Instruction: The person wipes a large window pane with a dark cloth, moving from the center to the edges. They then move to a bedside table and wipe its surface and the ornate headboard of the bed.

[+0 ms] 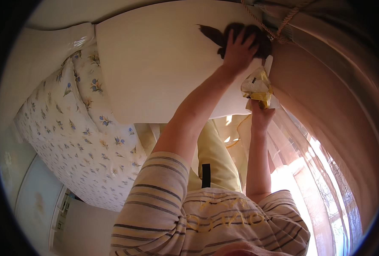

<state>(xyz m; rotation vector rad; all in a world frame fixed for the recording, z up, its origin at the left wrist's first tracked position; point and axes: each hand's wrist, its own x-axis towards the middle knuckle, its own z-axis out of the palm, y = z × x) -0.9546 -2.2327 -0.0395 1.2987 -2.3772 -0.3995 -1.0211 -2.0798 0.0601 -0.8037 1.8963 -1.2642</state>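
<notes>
A dark brown, soft-looking bundle [263, 41] with a pointed piece sticking out to the left lies near the far right edge of a broad off-white surface [160, 70]. On top of it rests my left hand [240, 52], palm down with fingers spread; whether they grip it cannot be told. Nearer to me, my right hand [262, 112] holds a crumpled clear and yellow plastic packet [256, 84] from below. Just beyond the packet a narrow white strip [268, 64] stands out. What the dark bundle is, the picture does not settle.
Floral-patterned bedding [90, 128] spreads at the left. A twisted cord [285, 25] hangs at the upper right, beside a heavy pinkish-brown curtain [333, 96]. A sheer curtain [304, 169] covers a bright window at the lower right.
</notes>
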